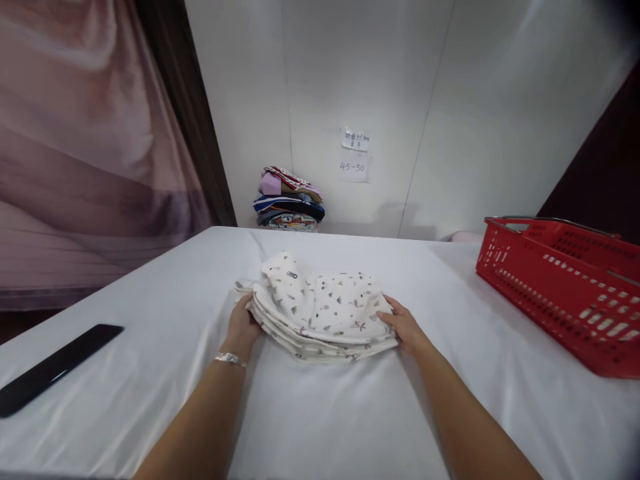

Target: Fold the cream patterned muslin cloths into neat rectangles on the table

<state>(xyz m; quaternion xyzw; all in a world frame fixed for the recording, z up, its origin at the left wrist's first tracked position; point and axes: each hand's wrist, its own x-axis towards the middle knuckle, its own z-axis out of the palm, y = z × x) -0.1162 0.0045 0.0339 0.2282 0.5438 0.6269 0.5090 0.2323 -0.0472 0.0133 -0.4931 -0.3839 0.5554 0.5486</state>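
Note:
A white cloth (330,303) with small printed figures lies folded in several layers on the white-covered table, its near edge lifted and sagging in the middle. My left hand (243,328) grips the left end, fingers tucked partly out of sight under the layers; a silvery band circles that wrist. At the right end, my right hand (404,325) is closed on the cloth's edge, with the thumb and fingers on top and the rest hidden beneath. A corner of the fabric stands up at the back left.
Folded clothes (290,200) are piled at the table's far edge by the wall. A red plastic basket (560,293) stands on the right. On the left lies a flat black object (55,367). Handwritten paper notes (355,157) hang on the wall, and a pink curtain (85,153) drapes at left.

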